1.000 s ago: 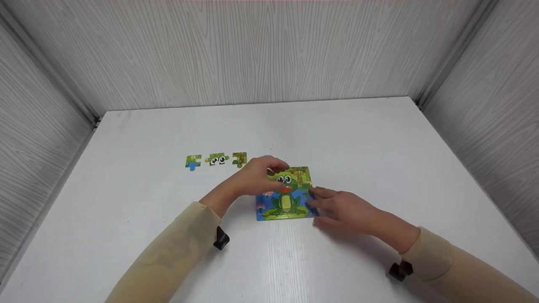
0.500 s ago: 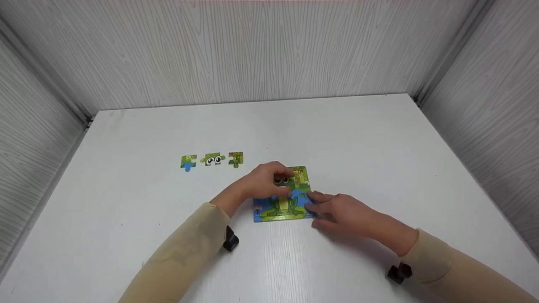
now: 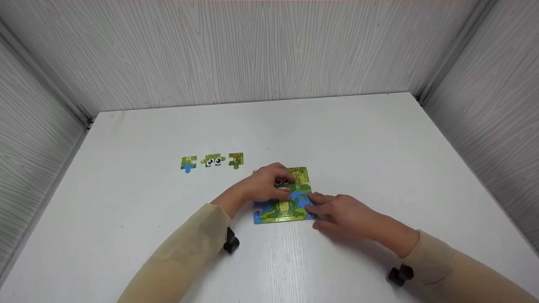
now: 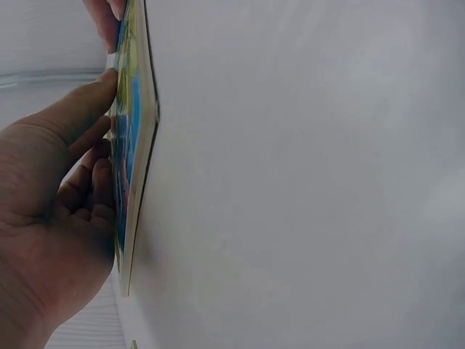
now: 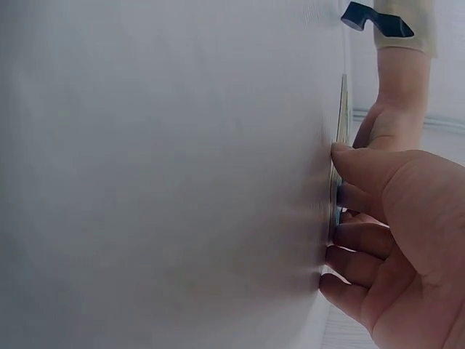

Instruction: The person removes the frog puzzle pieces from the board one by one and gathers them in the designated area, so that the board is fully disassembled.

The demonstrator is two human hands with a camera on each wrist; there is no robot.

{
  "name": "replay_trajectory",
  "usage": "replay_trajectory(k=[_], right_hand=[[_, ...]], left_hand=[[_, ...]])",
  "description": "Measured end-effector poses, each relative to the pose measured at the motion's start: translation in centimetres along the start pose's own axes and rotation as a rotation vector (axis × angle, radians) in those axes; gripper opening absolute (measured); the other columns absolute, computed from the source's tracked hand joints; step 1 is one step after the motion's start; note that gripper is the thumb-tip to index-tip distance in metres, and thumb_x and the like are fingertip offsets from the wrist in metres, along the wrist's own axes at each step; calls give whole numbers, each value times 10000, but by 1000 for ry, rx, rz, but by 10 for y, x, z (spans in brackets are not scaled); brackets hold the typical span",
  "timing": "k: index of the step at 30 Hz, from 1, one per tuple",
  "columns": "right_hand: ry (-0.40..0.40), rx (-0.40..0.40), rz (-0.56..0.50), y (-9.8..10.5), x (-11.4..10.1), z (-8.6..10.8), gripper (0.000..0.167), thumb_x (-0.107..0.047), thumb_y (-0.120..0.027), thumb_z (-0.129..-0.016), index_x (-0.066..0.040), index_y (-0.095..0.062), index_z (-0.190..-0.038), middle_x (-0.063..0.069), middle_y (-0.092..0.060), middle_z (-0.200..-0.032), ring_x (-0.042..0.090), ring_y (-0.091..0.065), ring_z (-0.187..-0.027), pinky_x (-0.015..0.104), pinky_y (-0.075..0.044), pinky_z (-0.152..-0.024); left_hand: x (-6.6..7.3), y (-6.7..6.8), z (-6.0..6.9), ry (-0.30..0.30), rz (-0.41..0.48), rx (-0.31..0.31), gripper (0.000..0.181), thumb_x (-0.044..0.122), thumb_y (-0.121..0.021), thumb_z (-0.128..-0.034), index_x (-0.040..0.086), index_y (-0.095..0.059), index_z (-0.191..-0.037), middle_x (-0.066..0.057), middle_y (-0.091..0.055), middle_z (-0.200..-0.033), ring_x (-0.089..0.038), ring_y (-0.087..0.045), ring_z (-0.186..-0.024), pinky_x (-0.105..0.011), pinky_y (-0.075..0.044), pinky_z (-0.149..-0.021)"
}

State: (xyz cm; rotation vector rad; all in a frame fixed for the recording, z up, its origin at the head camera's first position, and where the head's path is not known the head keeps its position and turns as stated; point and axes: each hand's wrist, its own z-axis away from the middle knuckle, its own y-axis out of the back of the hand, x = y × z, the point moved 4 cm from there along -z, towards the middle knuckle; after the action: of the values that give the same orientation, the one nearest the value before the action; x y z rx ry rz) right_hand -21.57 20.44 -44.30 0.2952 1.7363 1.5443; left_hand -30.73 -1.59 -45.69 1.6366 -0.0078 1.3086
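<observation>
A square frog puzzle board (image 3: 283, 216) lies flat on the white table. My left hand (image 3: 263, 183) arches over its upper left part, thumb and fingertips on the frog's face and partly hiding it. In the left wrist view, the thumb of this hand (image 4: 54, 189) is nearly straight and its other fingers bend against the board's face (image 4: 133, 120). The right hand (image 3: 347, 212) rests with spread fingers along the board's lower right edge. Seen from the right wrist, the right hand's fingers (image 5: 352, 247) touch the thin board edge (image 5: 342, 109). No loose piece shows in either hand.
Three loose puzzle pieces lie in a row up and left of the board: a green and blue one (image 3: 188, 163), one with two eyes (image 3: 213, 160), and a green and red one (image 3: 236, 160). Pale wood-grain walls stand behind the table (image 3: 358, 139) and at both sides.
My left hand has moved slightly right and down over the frog's face, and its fingertips have come closer to the board. The right hand has stayed at the edge. The loose pieces have not moved.
</observation>
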Motion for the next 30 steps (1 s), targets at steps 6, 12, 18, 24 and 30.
replay_trajectory(k=[6,12,18,24,30], right_hand=[[9,8,2,0,0,-1,503,-305,-747,-1013,-43,-651,-1431,191,-516,-1551,329,-559,-1390,545,-546,-989],[0,3,-14,0,1,-1,500,-298,-751,-1010,-37,-654,-1426,190,-512,-1555,330,-567,-1381,549,-547,-983],[34,15,0,0,-1,-1,482,-292,-746,-1014,-22,-669,-1406,224,-533,-1529,348,-583,-1362,530,-548,-995],[43,17,13,1,-2,-1,467,-282,-741,-1018,-16,-675,-1397,237,-541,-1519,358,-586,-1358,514,-552,-996],[49,15,25,2,-3,-2,459,-275,-744,-1017,-14,-682,-1389,238,-551,-1510,361,-595,-1347,498,-561,-985]], left_hand=[[0,0,0,11,-9,-4,354,245,-837,-930,173,-770,-1270,1,-590,-1355,-209,-567,-1237,-390,-446,-1107],[2,1,2,12,-12,-6,353,241,-836,-933,164,-773,-1272,-10,-585,-1380,-226,-558,-1280,-393,-437,-1122],[3,0,3,15,16,-14,332,208,-829,-936,141,-776,-1257,-31,-582,-1374,-235,-564,-1262,-398,-441,-1120],[3,-1,2,17,13,-13,320,208,-825,-938,152,-778,-1250,-23,-587,-1356,-225,-559,-1257,-396,-430,-1129],[3,-1,0,23,7,-9,312,209,-817,-947,157,-769,-1250,-1,-592,-1324,-208,-564,-1225,-390,-436,-1121]])
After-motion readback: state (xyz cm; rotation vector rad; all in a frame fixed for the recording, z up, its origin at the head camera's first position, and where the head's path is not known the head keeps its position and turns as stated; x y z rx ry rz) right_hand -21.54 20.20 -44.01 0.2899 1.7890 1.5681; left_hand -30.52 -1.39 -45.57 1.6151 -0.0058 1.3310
